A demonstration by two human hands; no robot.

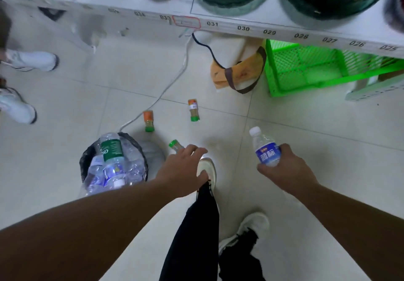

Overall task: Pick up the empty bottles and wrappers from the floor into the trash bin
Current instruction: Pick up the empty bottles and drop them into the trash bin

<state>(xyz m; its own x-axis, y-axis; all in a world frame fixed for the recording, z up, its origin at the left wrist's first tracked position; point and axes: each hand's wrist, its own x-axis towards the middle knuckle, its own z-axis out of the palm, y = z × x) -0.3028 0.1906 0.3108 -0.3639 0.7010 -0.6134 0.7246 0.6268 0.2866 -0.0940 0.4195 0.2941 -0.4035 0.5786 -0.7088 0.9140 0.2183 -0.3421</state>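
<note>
A black-lined trash bin (84, 160) stands on the floor at lower left, packed with crushed clear bottles. My right hand (286, 169) grips a clear water bottle (265, 147) with a blue label and white cap, held upright above the floor. My left hand (183, 167) is spread with fingers apart over a small green-capped bottle (175, 145); only its cap and neck show, and whether the hand touches it is unclear. Two more small orange-label bottles with green caps lie on the tiles, one (148, 121) beside the bin and one (193, 110) further right.
A white cable (168, 83) runs across the floor toward the bin. An orange bag (238, 72) and a green plastic crate (306, 70) sit under a white numbered shelf (242, 28). Another person's white shoes (32, 60) are at the left. My own feet (207, 169) stand below my hands.
</note>
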